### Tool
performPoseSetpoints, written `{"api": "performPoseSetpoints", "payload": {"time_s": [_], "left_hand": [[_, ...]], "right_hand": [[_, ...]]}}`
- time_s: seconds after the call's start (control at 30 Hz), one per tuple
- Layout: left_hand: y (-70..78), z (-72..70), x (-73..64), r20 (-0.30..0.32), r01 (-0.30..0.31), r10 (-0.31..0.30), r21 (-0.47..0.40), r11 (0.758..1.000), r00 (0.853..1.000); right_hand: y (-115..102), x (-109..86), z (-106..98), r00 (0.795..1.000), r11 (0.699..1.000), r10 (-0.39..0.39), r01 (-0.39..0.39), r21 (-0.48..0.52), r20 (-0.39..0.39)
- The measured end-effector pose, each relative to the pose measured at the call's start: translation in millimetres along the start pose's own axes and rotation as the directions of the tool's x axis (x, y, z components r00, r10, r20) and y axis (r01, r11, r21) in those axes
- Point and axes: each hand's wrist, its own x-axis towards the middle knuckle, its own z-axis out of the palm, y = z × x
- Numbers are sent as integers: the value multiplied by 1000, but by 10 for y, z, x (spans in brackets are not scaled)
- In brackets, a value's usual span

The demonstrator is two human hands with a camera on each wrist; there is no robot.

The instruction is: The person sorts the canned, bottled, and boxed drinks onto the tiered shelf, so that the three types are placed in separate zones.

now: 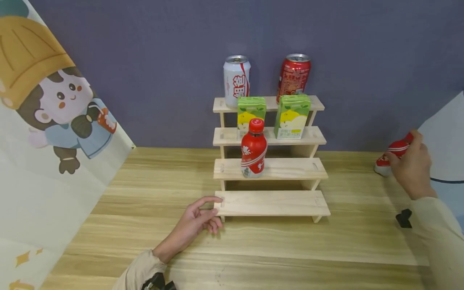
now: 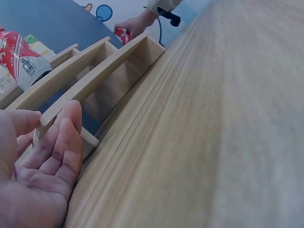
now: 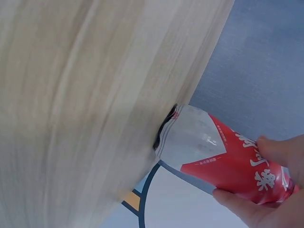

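At the far right my right hand (image 1: 413, 167) grips a red and white bottle (image 1: 395, 155), also seen in the right wrist view, where fingers and thumb lie on either side of the bottle (image 3: 218, 156). The bottle leans, its base at or just above the table; contact is hard to tell. My left hand (image 1: 197, 221) pinches the left end of the lowest step of a wooden stepped display rack (image 1: 272, 203). A similar red bottle (image 1: 253, 149) stands upright on the second step from the bottom, left of its middle.
Two green juice cartons (image 1: 293, 119) stand on the third step. The top step bears a white can (image 1: 237, 80) and a red can (image 1: 294, 76). Behind is a dark blue wall (image 1: 163, 72); a cartoon-printed panel (image 1: 72, 112) borders the wooden table (image 1: 163, 173) on the left.
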Motion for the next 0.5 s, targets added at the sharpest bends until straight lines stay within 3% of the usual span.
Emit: {"api": "performPoseSetpoints", "payload": {"time_s": [0.23, 0.5], "left_hand": [[16, -1, -11, -8, 9, -9, -1, 1000, 1000], [9, 4, 6, 20, -12, 12, -1, 1000, 1000]], "right_hand": [[-37, -34, 10, 999, 1000, -15, 16, -12, 29], [-174, -84, 10, 996, 997, -77, 76, -25, -35]]}}
